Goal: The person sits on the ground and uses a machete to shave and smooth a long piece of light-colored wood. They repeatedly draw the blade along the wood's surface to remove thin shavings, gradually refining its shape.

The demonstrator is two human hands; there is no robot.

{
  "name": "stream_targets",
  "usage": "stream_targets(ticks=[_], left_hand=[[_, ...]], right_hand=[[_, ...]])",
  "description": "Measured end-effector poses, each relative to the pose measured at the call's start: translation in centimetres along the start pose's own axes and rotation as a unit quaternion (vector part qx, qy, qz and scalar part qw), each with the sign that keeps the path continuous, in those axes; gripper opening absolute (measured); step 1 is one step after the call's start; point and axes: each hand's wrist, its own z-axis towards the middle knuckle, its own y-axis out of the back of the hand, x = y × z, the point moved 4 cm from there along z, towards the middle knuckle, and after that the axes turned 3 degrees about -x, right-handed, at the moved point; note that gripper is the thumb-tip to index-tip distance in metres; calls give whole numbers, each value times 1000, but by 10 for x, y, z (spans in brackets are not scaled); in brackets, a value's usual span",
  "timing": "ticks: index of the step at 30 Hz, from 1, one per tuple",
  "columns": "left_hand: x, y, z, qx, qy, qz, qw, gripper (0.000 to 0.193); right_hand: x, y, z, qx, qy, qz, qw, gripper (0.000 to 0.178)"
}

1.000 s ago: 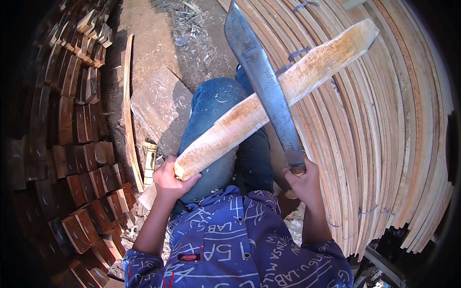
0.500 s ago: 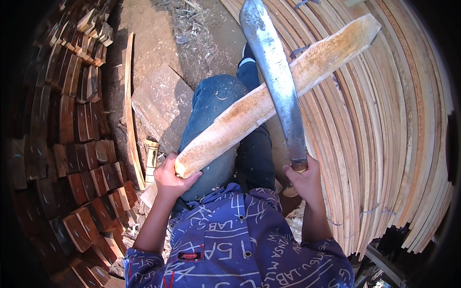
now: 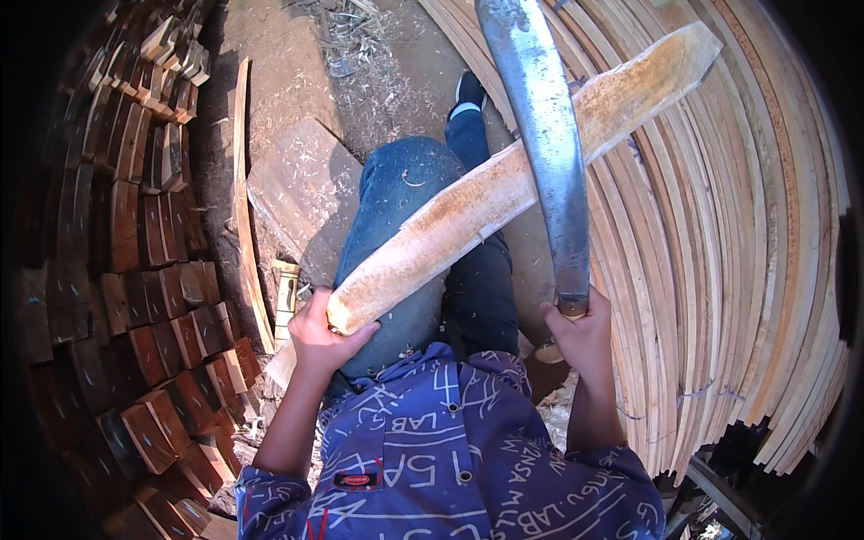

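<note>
My left hand (image 3: 326, 326) is closed round the near end of a pale, rough-faced wooden board (image 3: 450, 225). From there the board slants up to the far right, across my raised knee. My right hand (image 3: 580, 335) grips the short handle of a machete (image 3: 551, 153), whose broad, slightly curved steel blade points away from me. The blade passes in front of the board and hides a strip of it. Whether blade and board touch, I cannot tell. The machete's tip runs up to the top edge of the view.
Stacked timber blocks (image 3: 148, 351) form a wall on the left. Long thin wooden strips (image 3: 711, 270) lie bundled on the right. A flat slab (image 3: 306, 184) and a narrow stick (image 3: 241, 198) lie beside my leg. Wood shavings (image 3: 382, 99) litter the ground ahead.
The machete and my right hand have shifted slightly to the right, so the blade crosses the board farther along. My left hand and the board have barely moved.
</note>
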Motion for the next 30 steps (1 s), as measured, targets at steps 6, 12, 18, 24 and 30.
stream_targets(ticks=[6,12,18,24,30], left_hand=[[-1,3,3,5,-16,12,1000,59],[-4,2,2,9,-5,3,1000,58],[-5,2,4,4,-11,6,1000,58],[-5,3,3,12,-7,3,1000,55],[-5,1,3,7,6,-8,1000,57]], right_hand=[[-12,-21,-8,89,43,-70,993,32],[3,-12,-7,60,33,-19,997,29],[-1,-10,-3,46,18,-40,998,26],[-9,-19,-13,85,20,-18,996,28],[-8,-5,-2,45,-76,45,995,32]])
